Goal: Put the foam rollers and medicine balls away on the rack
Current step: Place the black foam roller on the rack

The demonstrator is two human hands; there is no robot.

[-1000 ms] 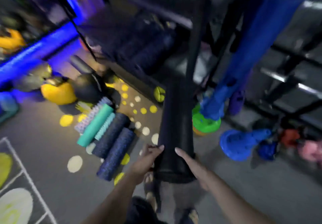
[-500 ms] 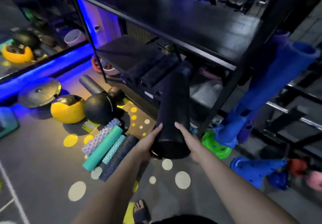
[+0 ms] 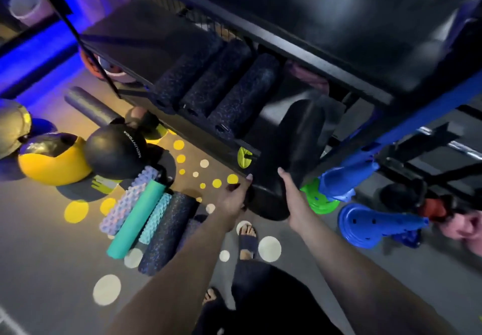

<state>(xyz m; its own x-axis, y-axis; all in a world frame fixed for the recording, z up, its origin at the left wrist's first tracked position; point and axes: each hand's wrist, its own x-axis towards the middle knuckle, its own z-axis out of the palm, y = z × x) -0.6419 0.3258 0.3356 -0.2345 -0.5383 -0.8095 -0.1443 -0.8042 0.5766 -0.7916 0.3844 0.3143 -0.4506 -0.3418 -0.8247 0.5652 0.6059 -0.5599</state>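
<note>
Item in hand: one smooth black foam roller [image 3: 294, 149], long, held at its near end by both hands. We record the left hand [image 3: 233, 196] grasping its left side and the right hand [image 3: 296, 201] grasping its right side. Each thumb lies along the top, and the other fingers pass under the roller out of sight. Location: its far end now lies within the middle shelf of the rack [image 3: 339, 21], just right of three speckled rollers [image 3: 216, 87] stowed side by side there. We cannot tell whether it rests on the shelf board. Change from half a second ago: the roller then pointed steeply up with its far end at the shelf front. It has since been lowered and pushed inward, and both hands have kept the same hold. Still on the floor [image 3: 52, 256], unmoved, lying side by side: a lilac knobbed roller [image 3: 127, 201], a teal smooth roller [image 3: 135, 220], a pale teal knobbed roller [image 3: 156, 217] and a dark speckled roller [image 3: 167, 233]. Behind them is a black medicine ball [image 3: 114, 149], just beside a yellow medicine ball [image 3: 49, 162]. A grey roller [image 3: 88, 105] lies further back near the rack's foot.
</note>
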